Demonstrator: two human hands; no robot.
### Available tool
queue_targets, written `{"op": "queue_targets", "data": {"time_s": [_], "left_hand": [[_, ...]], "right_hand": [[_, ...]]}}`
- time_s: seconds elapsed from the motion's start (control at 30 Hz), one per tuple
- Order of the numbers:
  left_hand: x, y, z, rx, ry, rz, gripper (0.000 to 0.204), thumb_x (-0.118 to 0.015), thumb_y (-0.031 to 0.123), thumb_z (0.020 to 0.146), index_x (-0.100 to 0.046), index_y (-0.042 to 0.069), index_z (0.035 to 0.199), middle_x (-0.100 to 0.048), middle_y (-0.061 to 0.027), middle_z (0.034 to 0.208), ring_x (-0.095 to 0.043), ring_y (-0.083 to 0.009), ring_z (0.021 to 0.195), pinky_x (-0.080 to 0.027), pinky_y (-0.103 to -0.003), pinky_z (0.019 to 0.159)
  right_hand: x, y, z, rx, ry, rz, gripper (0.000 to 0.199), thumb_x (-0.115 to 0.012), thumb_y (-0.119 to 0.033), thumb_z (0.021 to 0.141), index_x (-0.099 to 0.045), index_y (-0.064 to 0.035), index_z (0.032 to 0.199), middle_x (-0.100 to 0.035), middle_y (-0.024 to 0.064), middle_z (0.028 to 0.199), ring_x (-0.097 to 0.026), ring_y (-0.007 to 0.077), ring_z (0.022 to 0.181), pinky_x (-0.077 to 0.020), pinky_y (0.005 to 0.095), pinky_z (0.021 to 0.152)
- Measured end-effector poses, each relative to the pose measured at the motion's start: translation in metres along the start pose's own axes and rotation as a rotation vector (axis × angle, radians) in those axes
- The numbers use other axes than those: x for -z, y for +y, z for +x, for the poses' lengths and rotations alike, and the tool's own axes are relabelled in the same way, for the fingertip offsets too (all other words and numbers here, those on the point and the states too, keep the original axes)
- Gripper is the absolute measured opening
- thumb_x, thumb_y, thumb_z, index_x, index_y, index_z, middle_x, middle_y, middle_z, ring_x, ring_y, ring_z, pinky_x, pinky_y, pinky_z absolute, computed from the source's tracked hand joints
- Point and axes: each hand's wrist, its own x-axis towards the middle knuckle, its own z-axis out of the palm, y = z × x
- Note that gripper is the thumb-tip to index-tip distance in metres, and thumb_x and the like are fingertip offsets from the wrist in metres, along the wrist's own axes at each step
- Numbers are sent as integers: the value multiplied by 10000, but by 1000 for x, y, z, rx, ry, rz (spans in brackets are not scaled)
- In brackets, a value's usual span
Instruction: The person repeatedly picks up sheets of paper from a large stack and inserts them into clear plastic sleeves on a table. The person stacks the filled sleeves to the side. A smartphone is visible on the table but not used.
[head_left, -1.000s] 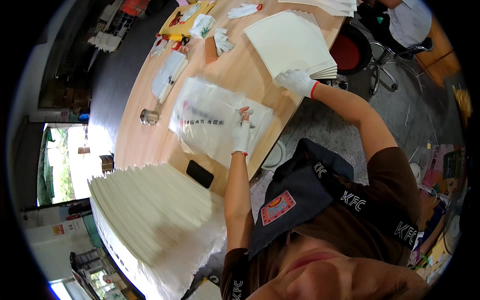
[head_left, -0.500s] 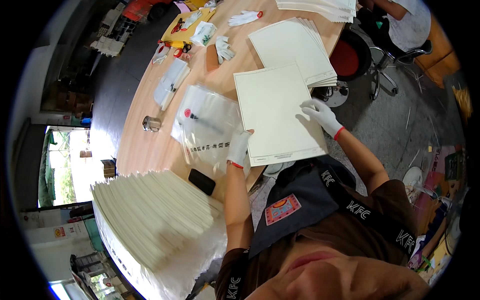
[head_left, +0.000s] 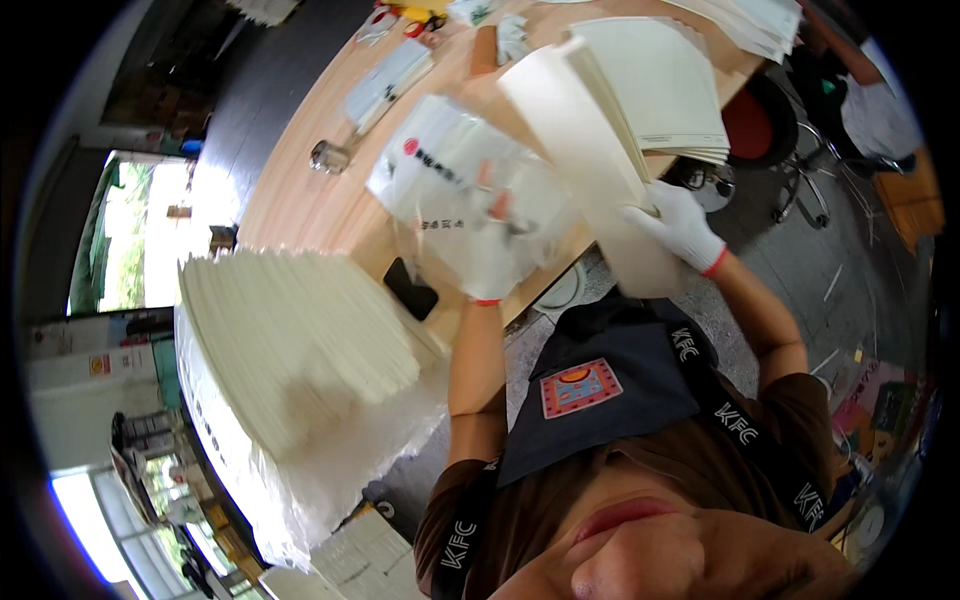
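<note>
My right hand [head_left: 682, 226], in a white glove with a red cuff, grips the lower right edge of a few cream paper sheets [head_left: 575, 130]. The sheets are bent over and tilted above the table's near edge. My left hand [head_left: 490, 265], also gloved with bare fingertips, is over the clear printed plastic bags [head_left: 440, 170]. Motion smears its fingers, so I cannot make out whether it pinches a bag. Behind the bent sheets lies a pile of flat printed sheets [head_left: 660, 85].
A tall fanned paper stack [head_left: 300, 350] in plastic wrap stands at the left. Beside it lies a black phone [head_left: 411, 289]. Farther back on the table [head_left: 290, 210] are a metal cup [head_left: 329, 157] and folded bags [head_left: 390, 82]. Another person [head_left: 880, 110] sits at the far right.
My left hand has let go of the sheets and moved onto the plastic bags. The sheets, flat before, are now bent and held by my right hand. The whole view has shifted.
</note>
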Motion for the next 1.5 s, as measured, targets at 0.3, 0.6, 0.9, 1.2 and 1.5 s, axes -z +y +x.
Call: {"op": "queue_targets", "data": {"time_s": [0.3, 0.6, 0.9, 1.2, 1.5], "left_hand": [[-26, 70, -63, -450, 40, 1212, 671, -578, 214, 870, -259, 86, 1447, -600, -129, 1174, -617, -285, 836, -493, -332, 709], [19, -52, -109, -663, -28, 1079, 349, -520, 15, 803, -579, 37, 1147, -633, -156, 995, -605, -307, 753, -487, -337, 686], [-49, -23, -18, -360, 17, 922, 236, -494, 46, 886, -571, 90, 1105, -636, -119, 916, -616, -208, 773, -478, -320, 718], [8, -94, -102, -684, 100, 1375, 155, -604, 98, 792, -598, 98, 947, -601, -100, 832, -593, -287, 777, -482, -377, 715], [55, -132, -225, -263, 861, 621, 250, -659, 111, 851, -427, 80, 765, -440, 21, 695, -408, -86, 624, -372, -239, 577]], "right_hand": [[4, -70, 45, 541, -306, -622, 235, -600, -306, 774, -603, -72, 785, -643, 133, 906, -642, 286, 718, -507, 367, 576], [-40, -31, 75, -152, -630, 548, 409, -618, -421, 826, -676, -43, 973, -671, 32, 843, -622, 215, 776, -482, 339, 769], [-95, -65, 48, 298, -283, -319, 231, -640, -272, 762, -641, -95, 911, -626, 85, 1008, -565, 284, 1013, -435, 400, 928], [-91, -11, 15, 15, -115, -490, 316, -520, -122, 811, -538, -68, 1122, -646, 142, 929, -637, 295, 875, -505, 425, 693], [-45, -50, -46, 21, -666, -638, 218, -492, -234, 855, -588, -44, 902, -672, 129, 738, -680, 309, 678, -535, 412, 582]]}}
